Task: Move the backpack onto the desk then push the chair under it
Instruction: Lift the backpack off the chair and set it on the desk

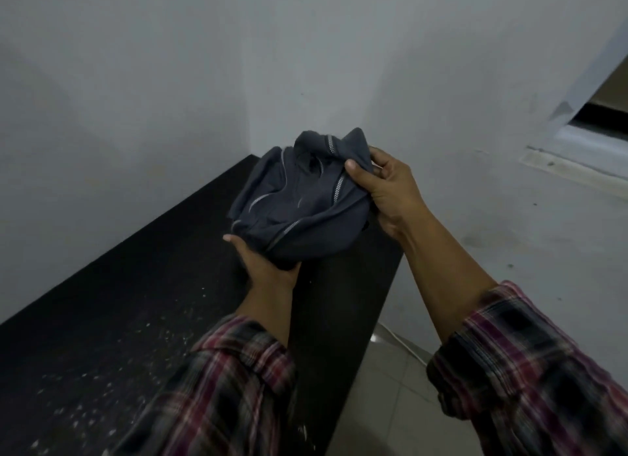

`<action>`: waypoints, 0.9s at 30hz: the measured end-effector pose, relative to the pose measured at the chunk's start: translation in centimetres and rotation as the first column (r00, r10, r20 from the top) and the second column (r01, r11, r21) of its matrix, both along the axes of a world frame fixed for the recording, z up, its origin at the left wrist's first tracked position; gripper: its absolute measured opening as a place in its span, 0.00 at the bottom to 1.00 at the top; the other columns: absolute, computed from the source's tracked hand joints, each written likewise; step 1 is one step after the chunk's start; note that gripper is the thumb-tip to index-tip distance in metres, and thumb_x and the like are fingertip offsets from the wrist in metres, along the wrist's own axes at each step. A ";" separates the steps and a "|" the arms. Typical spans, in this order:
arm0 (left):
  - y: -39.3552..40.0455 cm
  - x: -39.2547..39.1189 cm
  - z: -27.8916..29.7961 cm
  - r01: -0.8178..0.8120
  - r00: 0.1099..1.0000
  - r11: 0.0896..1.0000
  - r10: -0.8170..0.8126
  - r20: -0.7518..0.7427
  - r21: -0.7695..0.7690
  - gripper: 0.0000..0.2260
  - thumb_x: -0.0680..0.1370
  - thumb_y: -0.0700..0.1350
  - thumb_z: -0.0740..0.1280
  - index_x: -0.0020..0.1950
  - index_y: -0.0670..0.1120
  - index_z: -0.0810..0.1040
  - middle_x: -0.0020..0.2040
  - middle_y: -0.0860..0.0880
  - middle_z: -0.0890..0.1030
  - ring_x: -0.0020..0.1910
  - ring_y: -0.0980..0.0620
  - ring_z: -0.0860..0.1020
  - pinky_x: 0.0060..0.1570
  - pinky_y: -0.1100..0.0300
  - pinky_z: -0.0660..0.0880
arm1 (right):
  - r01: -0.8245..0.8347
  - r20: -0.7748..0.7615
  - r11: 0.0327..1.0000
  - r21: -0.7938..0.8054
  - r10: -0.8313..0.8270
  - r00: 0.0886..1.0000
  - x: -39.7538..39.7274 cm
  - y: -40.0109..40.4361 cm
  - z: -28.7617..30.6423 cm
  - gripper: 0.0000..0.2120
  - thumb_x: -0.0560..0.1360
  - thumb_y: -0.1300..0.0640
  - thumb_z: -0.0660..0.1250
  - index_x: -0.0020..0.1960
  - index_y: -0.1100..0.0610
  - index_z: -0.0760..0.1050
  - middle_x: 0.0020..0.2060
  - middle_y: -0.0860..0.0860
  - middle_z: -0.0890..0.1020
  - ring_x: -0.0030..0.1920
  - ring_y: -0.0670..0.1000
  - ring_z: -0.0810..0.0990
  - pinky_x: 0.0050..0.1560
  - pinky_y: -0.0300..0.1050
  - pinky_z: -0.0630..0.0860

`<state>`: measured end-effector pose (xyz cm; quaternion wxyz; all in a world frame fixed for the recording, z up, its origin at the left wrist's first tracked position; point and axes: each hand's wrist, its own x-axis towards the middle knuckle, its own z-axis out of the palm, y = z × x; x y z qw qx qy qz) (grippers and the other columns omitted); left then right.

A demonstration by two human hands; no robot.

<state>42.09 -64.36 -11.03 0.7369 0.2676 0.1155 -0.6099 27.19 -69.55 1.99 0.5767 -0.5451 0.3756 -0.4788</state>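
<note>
A limp dark grey backpack [299, 197] with silver zips rests on the far end of the black desk [136, 302], close to the wall corner. My left hand [265, 262] cups its near bottom edge from below. Gripping the fabric at its upper right side, thumb on top, is my right hand [384, 190]. The chair is not in view.
Grey walls meet in a corner just behind the desk's far end. The desk's right edge [367, 319] drops to a tiled floor [390, 404], where a white cable runs. A window frame [598, 115] sits at the upper right. Pale specks dot the desk's near surface.
</note>
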 end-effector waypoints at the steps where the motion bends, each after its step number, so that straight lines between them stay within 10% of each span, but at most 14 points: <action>1: -1.1 0.6 -0.5 -0.012 1.000 1.000 0.012 -0.003 0.019 0.44 0.63 0.78 0.58 0.75 0.59 0.65 0.76 0.47 0.67 0.69 0.37 0.70 0.66 0.35 0.68 | 0.005 -0.003 1.000 0.014 -0.005 1.000 -0.1 -1.1 -0.8 0.15 0.76 0.66 0.68 0.63 0.62 0.76 0.51 0.58 0.83 0.49 0.52 0.84 0.51 0.42 0.82; 9: -4.5 2.1 -2.3 -0.049 0.998 0.945 0.034 0.051 0.322 0.49 0.62 0.77 0.61 0.78 0.55 0.57 0.76 0.47 0.65 0.71 0.38 0.68 0.68 0.34 0.65 | 0.161 0.048 0.961 0.226 -0.176 0.983 -6.4 -4.3 -8.6 0.17 0.79 0.64 0.63 0.67 0.62 0.72 0.55 0.55 0.82 0.53 0.52 0.83 0.56 0.44 0.81; 14: -4.9 2.1 -2.5 -0.170 0.969 0.783 0.023 0.245 0.598 0.48 0.66 0.74 0.62 0.78 0.47 0.57 0.76 0.45 0.64 0.71 0.40 0.68 0.71 0.39 0.63 | 0.282 -0.102 0.884 0.373 -0.263 0.959 -9.0 -3.4 -11.9 0.17 0.80 0.61 0.63 0.68 0.61 0.72 0.52 0.54 0.82 0.46 0.52 0.81 0.41 0.44 0.83; 23: -5.2 -0.3 -2.1 0.087 0.929 0.749 -0.299 0.218 0.657 0.55 0.59 0.75 0.68 0.79 0.54 0.52 0.78 0.47 0.59 0.73 0.36 0.63 0.69 0.27 0.54 | 0.670 -0.548 0.657 0.345 -0.438 0.712 -5.3 1.0 -16.8 0.35 0.76 0.44 0.66 0.77 0.53 0.57 0.74 0.60 0.63 0.70 0.65 0.67 0.71 0.58 0.66; 27: -5.9 -0.9 -3.0 -0.064 0.881 0.685 -0.303 0.364 0.726 0.47 0.69 0.68 0.67 0.79 0.48 0.51 0.76 0.45 0.62 0.71 0.40 0.66 0.69 0.41 0.65 | 0.576 -0.526 0.782 0.237 -0.395 0.753 -2.0 3.8 -18.8 0.41 0.75 0.41 0.66 0.79 0.46 0.47 0.77 0.59 0.54 0.74 0.63 0.60 0.73 0.60 0.62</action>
